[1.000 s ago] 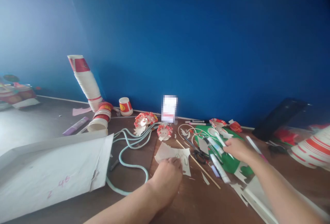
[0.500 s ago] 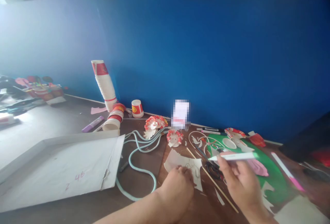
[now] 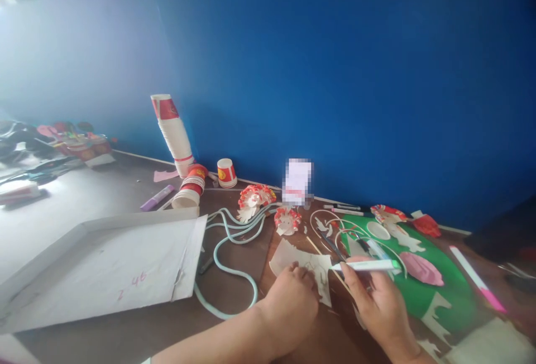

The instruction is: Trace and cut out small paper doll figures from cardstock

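A curved piece of white paper (image 3: 285,251) with drawn lines on its right part lies on the brown table. My left hand (image 3: 291,302), fingers curled together, presses it down; its fingertips are hidden. My right hand (image 3: 379,300) is closed around a white marker pen (image 3: 364,266) with a green end. The pen's left end points at the paper's right edge; whether it touches cannot be told. A thin wooden stick (image 3: 341,281) runs beneath the right hand's fingers, just beyond the paper.
A green sheet (image 3: 452,291) on the right carries a pink cutout (image 3: 421,268) and paper scraps. A pale blue cord (image 3: 234,273) winds beside a grey tray (image 3: 100,263). Stacked paper cups (image 3: 173,138) and fringed red-and-white paper flowers (image 3: 255,201) stand near the blue partition (image 3: 318,73).
My right hand has lowered the marker pen and brought it left, nearer the paper. The left hand still presses on the paper. The whole view has shifted slightly.
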Demonstrator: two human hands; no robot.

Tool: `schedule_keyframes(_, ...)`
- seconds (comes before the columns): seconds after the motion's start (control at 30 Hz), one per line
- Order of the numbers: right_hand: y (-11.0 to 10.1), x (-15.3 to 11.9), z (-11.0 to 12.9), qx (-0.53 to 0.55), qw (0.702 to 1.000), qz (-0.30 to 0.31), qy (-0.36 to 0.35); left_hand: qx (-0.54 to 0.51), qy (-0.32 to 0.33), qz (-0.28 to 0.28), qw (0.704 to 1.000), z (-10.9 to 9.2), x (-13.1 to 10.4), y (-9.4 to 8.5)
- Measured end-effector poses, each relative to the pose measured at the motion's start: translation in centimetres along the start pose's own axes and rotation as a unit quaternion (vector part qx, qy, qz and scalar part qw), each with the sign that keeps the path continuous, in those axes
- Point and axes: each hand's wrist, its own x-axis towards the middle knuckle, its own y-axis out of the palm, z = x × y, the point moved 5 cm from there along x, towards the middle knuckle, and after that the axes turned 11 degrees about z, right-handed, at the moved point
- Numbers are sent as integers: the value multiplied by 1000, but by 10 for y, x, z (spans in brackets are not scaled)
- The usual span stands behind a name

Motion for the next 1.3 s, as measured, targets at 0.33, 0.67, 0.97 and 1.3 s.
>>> schedule_keyframes(0.33,4,-1,-6,29,999,7,24,-23,-33,-53,998,2,1,-9)
schedule_keyframes(0.67,5,-1,-10,32,998,32,51,-10,-37,-49,998,-1,10,0)
schedule_keyframes(0.97,-1,3,-1,10,1000,-20,-9,-32,-56,-65,996,1,5,-8)
schedule_keyframes(1.3,1,5,4,-39,998,-8,-39,-53,-33,-35,997,1,2,-4)
